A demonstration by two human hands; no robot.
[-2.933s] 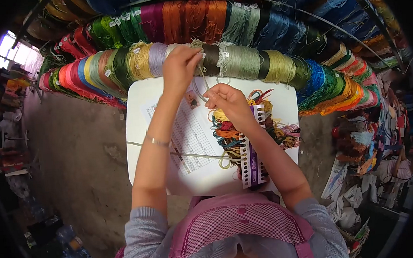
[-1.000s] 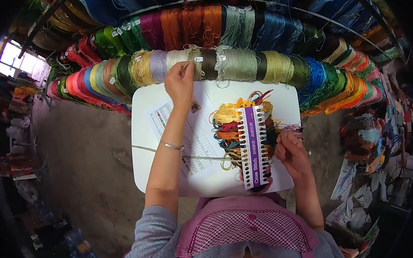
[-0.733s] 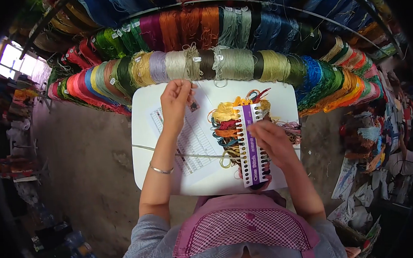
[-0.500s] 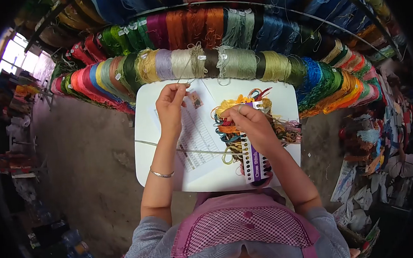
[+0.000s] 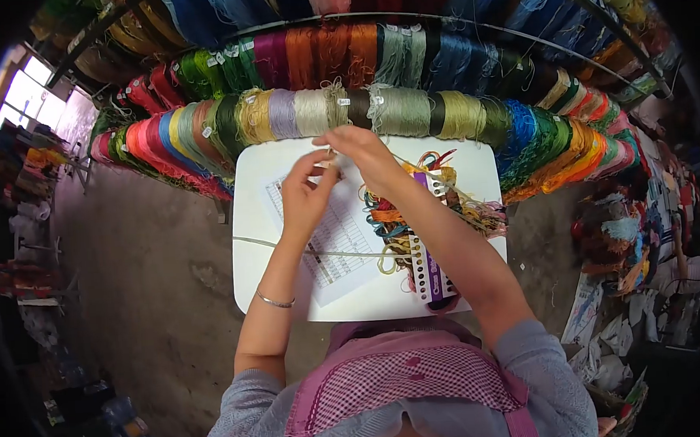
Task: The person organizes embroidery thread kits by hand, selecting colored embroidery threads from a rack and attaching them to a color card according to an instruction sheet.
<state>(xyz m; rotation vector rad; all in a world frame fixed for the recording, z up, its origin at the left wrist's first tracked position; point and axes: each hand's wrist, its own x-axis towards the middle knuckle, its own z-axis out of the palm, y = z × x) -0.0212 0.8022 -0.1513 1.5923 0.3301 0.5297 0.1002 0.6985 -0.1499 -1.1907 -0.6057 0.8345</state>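
My left hand (image 5: 308, 195) is raised over the white table, its thumb and fingers pinched on a pale thread (image 5: 330, 151). My right hand (image 5: 364, 156) meets it from above, fingers bent and closed at the same thread; its fingertips are partly hidden. Beneath my hands lies a printed chart sheet (image 5: 340, 247). To the right, under my right forearm, is a white and purple punched thread card (image 5: 433, 277) lettered "Cross Stitch", with multicoloured thread bundles (image 5: 390, 224) looped along it. My forearm covers part of the card.
A thin pale cord (image 5: 352, 255) crosses the white table (image 5: 267, 294). Thread hanks (image 5: 404, 111) hang on a rail just beyond the far edge, with further rows (image 5: 326, 57) above. More yarn (image 5: 624, 232) and bags stand at the right.
My right hand has moved up and left from the thread card to meet my left hand. My left hand has come slightly lower and to the right, away from the hanging hanks.
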